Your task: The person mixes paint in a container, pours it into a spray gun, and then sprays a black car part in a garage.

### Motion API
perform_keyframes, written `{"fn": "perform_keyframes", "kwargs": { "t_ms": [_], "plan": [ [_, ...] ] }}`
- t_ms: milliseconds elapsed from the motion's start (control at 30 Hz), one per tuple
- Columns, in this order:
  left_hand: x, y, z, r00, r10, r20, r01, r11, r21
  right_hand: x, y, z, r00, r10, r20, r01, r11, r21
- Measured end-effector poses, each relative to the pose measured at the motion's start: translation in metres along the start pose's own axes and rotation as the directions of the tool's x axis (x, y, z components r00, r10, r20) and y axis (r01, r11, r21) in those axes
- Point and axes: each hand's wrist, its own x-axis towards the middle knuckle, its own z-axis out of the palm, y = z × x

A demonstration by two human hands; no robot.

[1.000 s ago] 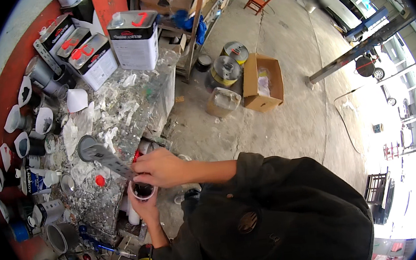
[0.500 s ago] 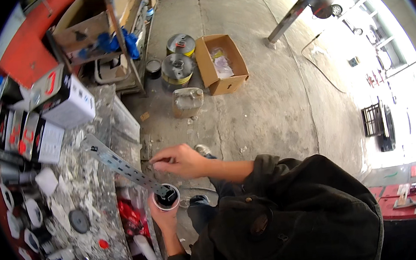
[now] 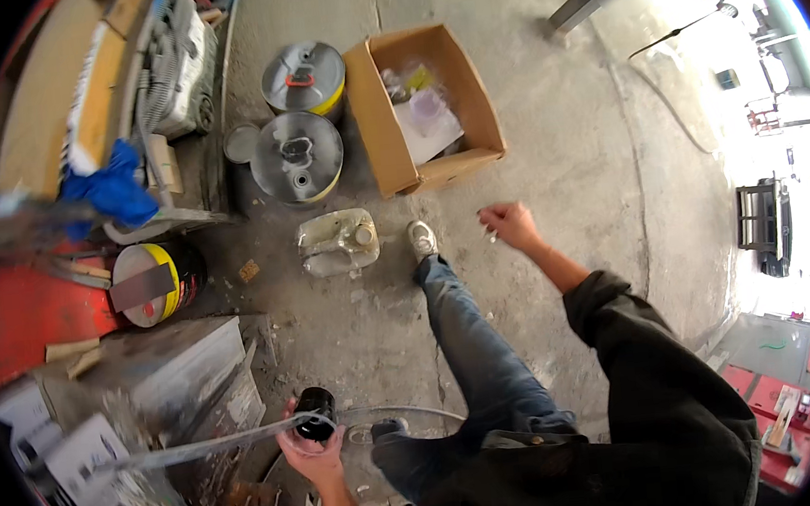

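Observation:
My left hand [image 3: 316, 462], at the lower left beside the workbench, is wrapped round a small cup [image 3: 315, 404] with black contents. The cup is tilted. A long pale strip [image 3: 218, 442], smeared by motion, reaches from the cup's mouth out to the left over the bench. My right hand [image 3: 512, 225] is held out over the floor, to the right of my forward shoe [image 3: 422, 239]. Its fingers are pinched together, and a tiny whitish bit shows beside them, too small to name.
An open cardboard box [image 3: 486, 133] with plastic waste stands ahead, beside two metal drums [image 3: 296, 156]. A cloudy plastic jerrycan [image 3: 337, 241] sits nearer. A yellow-banded drum [image 3: 162, 281] stands left. The cluttered workbench [image 3: 182, 372] fills the lower left. A hose [image 3: 420, 410] crosses the floor.
My right hand has swung away from the cup, forward and right over the floor. The cup, still in my left hand, has tilted. The view has moved forward, with one leg stepped out ahead.

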Motion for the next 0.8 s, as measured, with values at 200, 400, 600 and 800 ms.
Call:
{"fn": "perform_keyframes", "kwargs": {
  "t_ms": [200, 400, 600, 800],
  "plan": [
    [0.11, 0.013, 0.118, 0.995, -0.039, -0.087, 0.05, 0.99, 0.133, 0.249, 0.092, 0.013, 0.966, -0.244, 0.086, 0.25, 0.793, -0.555],
    [0.177, -0.003, 0.209, 0.982, -0.102, -0.16, 0.13, 0.976, 0.174, 0.417, 0.129, 0.068, 0.932, -0.112, 0.344, 0.353, 0.488, -0.798],
    [0.194, -0.024, 0.231, 0.991, -0.106, -0.079, 0.123, 0.962, 0.245, 0.478, 0.142, 0.111, 0.942, 0.105, 0.32, 0.248, 0.426, -0.87],
    [0.175, -0.009, 0.22, 0.978, -0.134, -0.161, 0.168, 0.96, 0.223, 0.469, 0.119, 0.083, 0.975, -0.03, 0.222, 0.186, 0.66, -0.728]
  ]
}}
